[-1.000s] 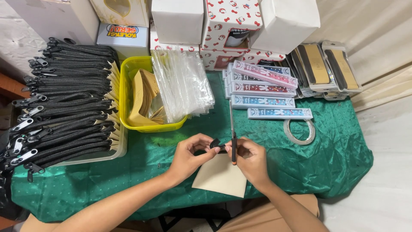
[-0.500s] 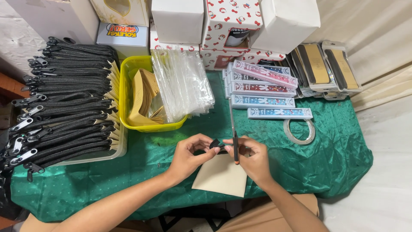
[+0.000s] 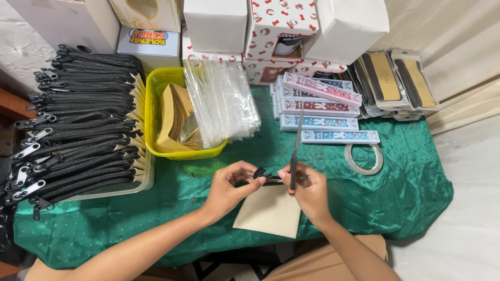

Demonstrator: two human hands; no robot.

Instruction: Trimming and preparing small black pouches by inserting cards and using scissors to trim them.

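Observation:
My left hand (image 3: 229,186) and my right hand (image 3: 308,191) meet over a tan paper envelope (image 3: 268,212) that lies on the green cloth near the table's front edge. Between the fingertips of both hands is a small black piece (image 3: 262,173), which my left thumb and forefinger pinch. My right hand also grips a slim grey tool with an orange end (image 3: 295,148), and its blade points away from me. What the black piece is cannot be made out.
A yellow basket (image 3: 152,136) of tan envelopes and a stack of clear plastic bags (image 3: 221,101) stand behind my hands. A tray of black zippered pouches (image 3: 78,130) fills the left. Flat patterned boxes (image 3: 323,106), a tape roll (image 3: 363,157) and white cartons (image 3: 216,23) lie further back.
Both hands stay together over the envelope. They have shifted slightly to the right, and the slim tool has moved with them.

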